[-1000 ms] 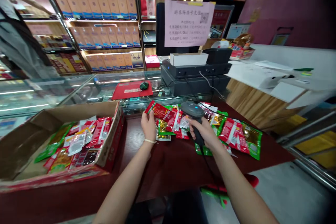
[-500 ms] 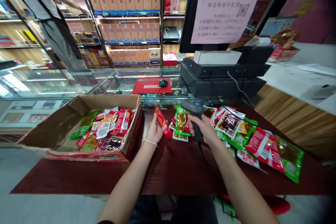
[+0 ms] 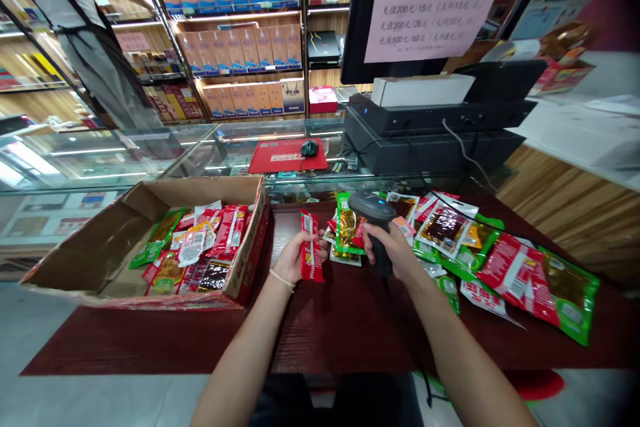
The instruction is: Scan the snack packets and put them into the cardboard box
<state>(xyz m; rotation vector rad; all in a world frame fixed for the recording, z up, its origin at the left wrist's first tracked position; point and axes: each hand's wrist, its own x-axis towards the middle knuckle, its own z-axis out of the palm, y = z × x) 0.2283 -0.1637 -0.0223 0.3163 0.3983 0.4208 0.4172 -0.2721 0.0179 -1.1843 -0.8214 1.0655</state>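
My left hand is closed around a narrow red snack packet, held upright above the dark wooden table with its printed face towards me. In my right hand is a black barcode scanner, gripped by its handle, its head tilted towards the left and a blue light showing on top. Behind the scanner lies a green-edged packet among other snack packets. To the left, an open cardboard box holds several red, green and clear packets.
A spread of snack packets covers the table's right side, with the scanner's cable across it. Behind are a glass counter, a red mouse pad with a mouse, and a monitor bearing a paper sign. Another person stands at the shelves.
My left hand has turned the red packet from a slant to upright, showing its printed face. The scanner stays in my right hand. The camera view has tipped slightly downward.
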